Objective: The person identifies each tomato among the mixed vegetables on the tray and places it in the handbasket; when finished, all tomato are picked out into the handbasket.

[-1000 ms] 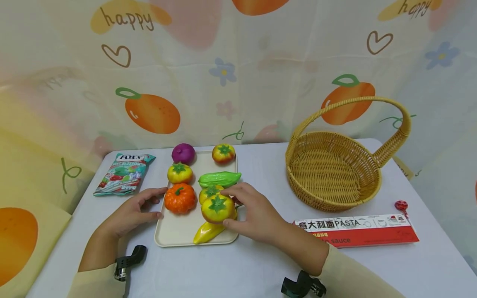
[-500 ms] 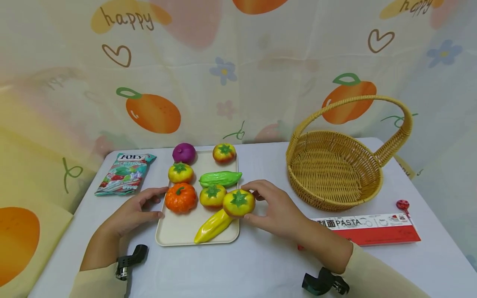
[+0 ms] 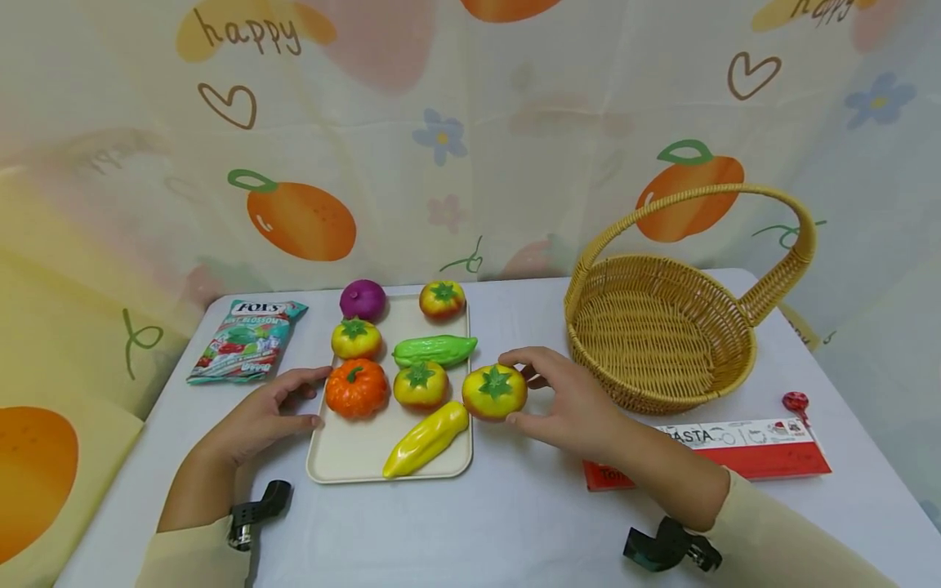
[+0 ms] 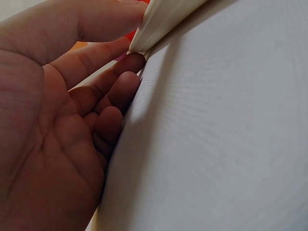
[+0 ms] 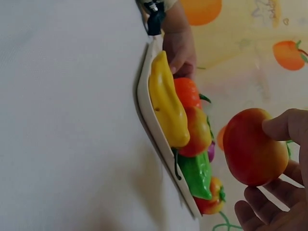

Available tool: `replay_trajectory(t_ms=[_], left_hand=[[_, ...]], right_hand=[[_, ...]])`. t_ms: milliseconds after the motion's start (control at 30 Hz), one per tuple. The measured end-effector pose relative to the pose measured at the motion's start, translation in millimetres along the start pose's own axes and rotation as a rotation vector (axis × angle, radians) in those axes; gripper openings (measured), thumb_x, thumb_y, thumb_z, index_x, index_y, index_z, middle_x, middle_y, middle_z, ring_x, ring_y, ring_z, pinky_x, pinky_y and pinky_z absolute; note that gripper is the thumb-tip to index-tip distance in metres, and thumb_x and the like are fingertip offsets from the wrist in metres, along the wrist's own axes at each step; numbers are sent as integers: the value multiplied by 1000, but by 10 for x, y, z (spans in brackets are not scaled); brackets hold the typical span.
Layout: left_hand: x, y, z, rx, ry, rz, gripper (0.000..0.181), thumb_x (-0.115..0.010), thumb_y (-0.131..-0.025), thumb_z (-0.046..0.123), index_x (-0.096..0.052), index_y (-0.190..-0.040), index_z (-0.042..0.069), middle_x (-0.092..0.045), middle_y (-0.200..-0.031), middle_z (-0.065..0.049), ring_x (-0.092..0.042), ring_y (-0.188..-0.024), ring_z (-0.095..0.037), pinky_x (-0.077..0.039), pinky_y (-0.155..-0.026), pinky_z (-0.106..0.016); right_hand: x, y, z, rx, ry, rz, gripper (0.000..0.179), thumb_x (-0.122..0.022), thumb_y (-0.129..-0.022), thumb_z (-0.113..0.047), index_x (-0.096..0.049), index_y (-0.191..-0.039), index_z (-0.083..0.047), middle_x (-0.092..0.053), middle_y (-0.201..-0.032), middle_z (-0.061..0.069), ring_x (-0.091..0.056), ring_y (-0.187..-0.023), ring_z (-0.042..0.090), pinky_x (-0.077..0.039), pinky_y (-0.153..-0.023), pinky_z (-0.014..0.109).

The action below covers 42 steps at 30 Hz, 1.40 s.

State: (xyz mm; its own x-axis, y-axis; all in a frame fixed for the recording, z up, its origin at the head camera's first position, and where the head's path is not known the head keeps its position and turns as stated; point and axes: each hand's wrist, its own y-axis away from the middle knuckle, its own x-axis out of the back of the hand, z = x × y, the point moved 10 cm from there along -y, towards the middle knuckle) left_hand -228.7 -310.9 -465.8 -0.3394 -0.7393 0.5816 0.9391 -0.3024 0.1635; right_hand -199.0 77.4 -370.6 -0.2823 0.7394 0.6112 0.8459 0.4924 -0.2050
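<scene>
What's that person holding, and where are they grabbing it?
The right hand holds a round fruit by its right side, between thumb and fingers. The left hand holds nothing; it just touches the tray at its left edge.

Your tray [image 3: 349, 459] sits left of centre on the table [image 3: 470, 539], with the bag [image 3: 246, 341] to its left and the basket [image 3: 639, 343] to its right. In front of the basket lies the box [image 3: 757, 461], the lollipop [image 3: 796, 400] at its far right corner. Down the tray's left side, back to front, you have the onion [image 3: 363, 300], one fruit [image 3: 356, 339] and the pumpkin [image 3: 356, 389]; down the right, a second fruit [image 3: 442, 301], the gourd [image 3: 435, 351], a third fruit [image 3: 421, 385] and, nearest you, the pepper [image 3: 426, 439]. Your left hand [image 3: 257, 416] touches the left rim beside the pumpkin; your right hand [image 3: 569, 404] holds a fourth fruit [image 3: 495, 392] just past the right rim.
</scene>
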Motion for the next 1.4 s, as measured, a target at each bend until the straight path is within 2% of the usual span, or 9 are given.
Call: replay_trajectory(t_ms=[200,333,567,900,1233,1400], left_hand=[[4,-1,21,-6,-9,2,74,-86,-90,13,-53,-156,8,-59,-135,-14,-49,-121,-29,-49,-93,-23],[2,1,11,0,-9,7,73,-86,-90,14,-54,-156,9,-59,-133,-12,-50,-119,-28,-48,-93,-22],[-10,-1,28,-23,-19,5,72,-86,-90,14,-54,-155,7,-59,-132,-13,-50,-118,-29,-48,-93,-21],[-3,-12,9,-11,-13,3,74,-86,-90,11,-53,-156,7,-59,-133,-13,-49,-118,-28,-48,-93,-22],[-10,0,-6,-14,-5,-2,73,-85,-90,11,-53,-156,8,-59,-134,-13,-49,-119,-28,-48,-93,-22],[0,-6,-7,-19,1,0,73,-85,-90,11,-54,-156,8,-58,-134,-13,-50,-118,-28,-47,-94,-21]], right_hand=[[95,6,-6,-23,-11,-18,62,-88,-85,-11,-62,-140,-19,-66,-134,-5,-64,-113,17,-57,-100,46],[170,6,-2,-28,-21,-17,62,-88,-84,-10,-61,-140,-18,-66,-133,-4,-65,-113,19,-57,-100,45],[302,41,129,-47,-16,-14,65,-86,-85,-8,-59,-144,-18,-63,-139,-2,-64,-116,22,-57,-98,45],[559,156,262,-42,5,-2,64,-86,-84,-1,-62,-142,-14,-62,-137,0,-61,-110,23,-58,-94,52],[820,212,445,-72,-12,30,65,-88,-85,-4,-61,-143,-14,-60,-138,2,-59,-116,23,-56,-96,33],[979,202,495,-74,-55,20,62,-85,-87,-3,-59,-142,-14,-59,-139,2,-58,-119,25,-53,-97,24]])
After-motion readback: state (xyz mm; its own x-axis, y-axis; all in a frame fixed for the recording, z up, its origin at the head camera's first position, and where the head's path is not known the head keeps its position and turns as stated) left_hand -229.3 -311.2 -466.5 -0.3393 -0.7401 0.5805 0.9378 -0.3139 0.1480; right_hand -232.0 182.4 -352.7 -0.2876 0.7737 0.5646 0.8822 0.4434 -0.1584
